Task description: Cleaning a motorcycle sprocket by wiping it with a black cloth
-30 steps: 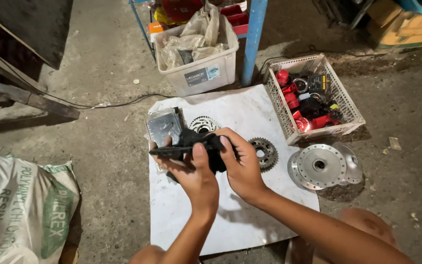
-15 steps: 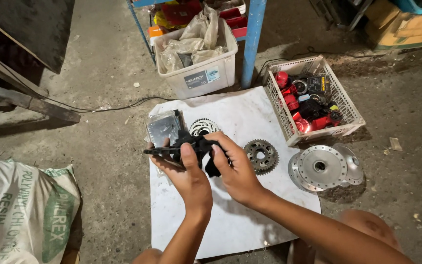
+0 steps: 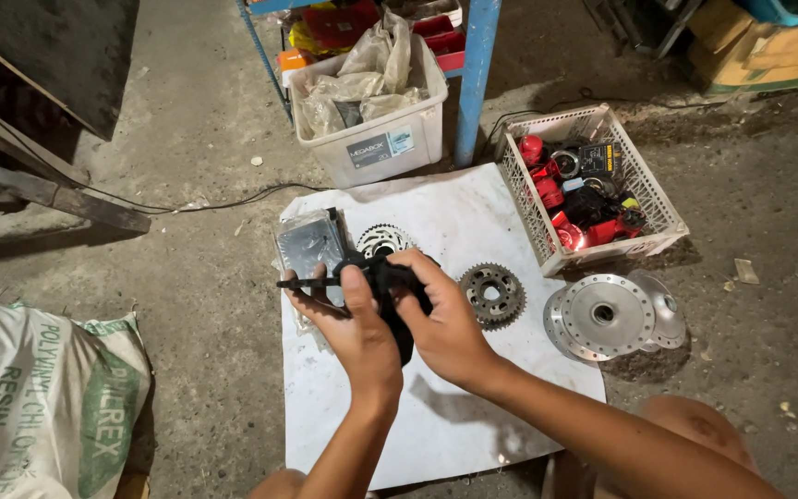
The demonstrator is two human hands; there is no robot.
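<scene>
Black part [image 3: 390,282] gripped between both hands [image 3: 404,323] above white sheet [image 3: 436,416].

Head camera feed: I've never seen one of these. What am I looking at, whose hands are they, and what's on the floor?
This is one view, from a camera worn on a person's head, looking down at their own bare hands; no machine is involved. The left hand and right hand together hold a black part above a white sheet spread on the concrete floor. What the part is cannot be told. On the sheet lie a dark toothed sprocket, a second gear and a clear packet. Beside the sheet are a silver wheel hub, a white basket of red and black parts, a plastic tub holding bags, and a printed sack.
</scene>
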